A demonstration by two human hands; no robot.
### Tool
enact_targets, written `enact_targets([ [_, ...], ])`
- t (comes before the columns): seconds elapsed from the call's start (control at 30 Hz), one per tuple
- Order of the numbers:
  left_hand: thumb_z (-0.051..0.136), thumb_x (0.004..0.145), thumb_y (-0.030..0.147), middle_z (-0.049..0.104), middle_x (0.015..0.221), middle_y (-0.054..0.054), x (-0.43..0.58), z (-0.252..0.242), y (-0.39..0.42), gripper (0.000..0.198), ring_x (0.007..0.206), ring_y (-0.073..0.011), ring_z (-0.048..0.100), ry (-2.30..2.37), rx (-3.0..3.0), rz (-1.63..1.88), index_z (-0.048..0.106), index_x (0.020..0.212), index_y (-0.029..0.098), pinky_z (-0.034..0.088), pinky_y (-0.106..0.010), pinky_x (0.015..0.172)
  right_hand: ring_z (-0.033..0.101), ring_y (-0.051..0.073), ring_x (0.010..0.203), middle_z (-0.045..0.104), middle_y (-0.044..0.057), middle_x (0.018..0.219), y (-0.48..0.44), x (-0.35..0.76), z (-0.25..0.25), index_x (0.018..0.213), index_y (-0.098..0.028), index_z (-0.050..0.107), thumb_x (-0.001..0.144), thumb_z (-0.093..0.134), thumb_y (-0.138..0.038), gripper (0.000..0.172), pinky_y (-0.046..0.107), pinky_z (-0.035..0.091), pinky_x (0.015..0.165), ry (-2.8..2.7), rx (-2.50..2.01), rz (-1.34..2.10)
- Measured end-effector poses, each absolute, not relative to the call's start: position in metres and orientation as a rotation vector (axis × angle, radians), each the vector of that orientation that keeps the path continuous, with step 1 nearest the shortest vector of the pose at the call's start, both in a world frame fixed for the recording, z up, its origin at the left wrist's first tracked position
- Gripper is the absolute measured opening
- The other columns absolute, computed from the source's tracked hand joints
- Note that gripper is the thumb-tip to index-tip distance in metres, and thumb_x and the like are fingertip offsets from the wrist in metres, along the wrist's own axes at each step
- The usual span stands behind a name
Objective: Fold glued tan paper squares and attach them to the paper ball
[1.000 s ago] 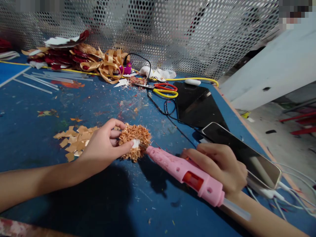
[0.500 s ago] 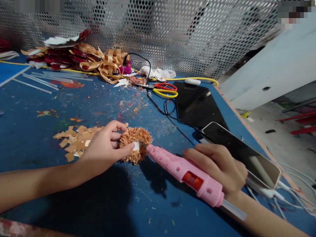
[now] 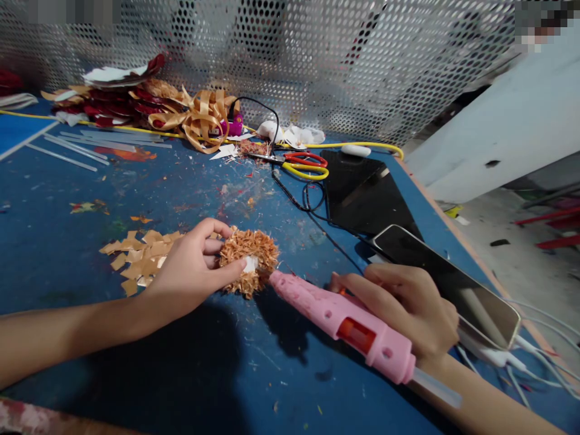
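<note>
My left hand (image 3: 193,266) grips a round ball of ruffled golden-brown paper or ribbon pieces (image 3: 251,248), thumb pressed near a bare white patch (image 3: 250,264) on its face. In my right hand (image 3: 403,308) is a pink hot glue gun (image 3: 312,299), its nozzle at the ball's lower right edge. I cannot tell whether nozzle and ball touch. A clear glue stick (image 3: 437,386) juts from the gun's back end. Just left of my left hand, cut golden-tan pieces (image 3: 142,257) lie scattered on the blue table (image 3: 181,368).
Scissors (image 3: 303,166) with red and yellow handles lie at the back, near a dark tablet (image 3: 367,193). A phone (image 3: 446,284) with white cables is propped at right. Clear glue sticks (image 3: 77,148), a ribbon heap (image 3: 203,118) and a yellow cord (image 3: 362,145) line a perforated metal screen (image 3: 290,66).
The ball has turned slightly in my left hand, and the glue gun's nozzle has shifted a little down along its right side. The view has moved slightly.
</note>
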State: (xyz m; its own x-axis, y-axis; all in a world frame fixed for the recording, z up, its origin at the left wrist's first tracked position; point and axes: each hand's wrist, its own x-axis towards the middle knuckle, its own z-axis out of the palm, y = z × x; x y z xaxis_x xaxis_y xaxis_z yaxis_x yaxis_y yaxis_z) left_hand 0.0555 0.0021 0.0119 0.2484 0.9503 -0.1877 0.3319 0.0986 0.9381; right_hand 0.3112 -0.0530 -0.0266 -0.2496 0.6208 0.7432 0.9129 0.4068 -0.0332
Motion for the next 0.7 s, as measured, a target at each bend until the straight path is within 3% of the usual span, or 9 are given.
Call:
enact_targets([
  [0.27, 0.073, 0.068, 0.029, 0.066, 0.073, 0.002, 0.0564, 0.0131, 0.0030, 0.039, 0.059, -0.0125, 0.065, 1.286, 1.430, 0.743, 0.046, 0.095, 0.020, 0.049, -0.017, 0.050, 0.052, 0.007, 0.055, 0.057, -0.001, 0.074, -0.0506, 0.3081, -0.0201, 0.078, -0.022, 0.067, 0.085, 0.053, -0.014, 0.017, 0.018, 0.038, 0.047, -2.022, -1.157, -0.696],
  [0.7, 0.067, 0.076, 0.027, 0.054, 0.060, 0.010, 0.0570, 0.0123, -0.0003, 0.031, 0.046, -0.0044, 0.052, 1.256, 1.472, 0.681, 0.044, 0.096, 0.021, 0.034, -0.011, 0.041, 0.050, 0.006, 0.055, 0.057, -0.001, 0.075, -0.0500, 0.3075, -0.0183, 0.083, -0.022, 0.062, 0.089, 0.049, -0.015, 0.016, 0.018, 0.038, 0.048, -2.030, -1.131, -0.706],
])
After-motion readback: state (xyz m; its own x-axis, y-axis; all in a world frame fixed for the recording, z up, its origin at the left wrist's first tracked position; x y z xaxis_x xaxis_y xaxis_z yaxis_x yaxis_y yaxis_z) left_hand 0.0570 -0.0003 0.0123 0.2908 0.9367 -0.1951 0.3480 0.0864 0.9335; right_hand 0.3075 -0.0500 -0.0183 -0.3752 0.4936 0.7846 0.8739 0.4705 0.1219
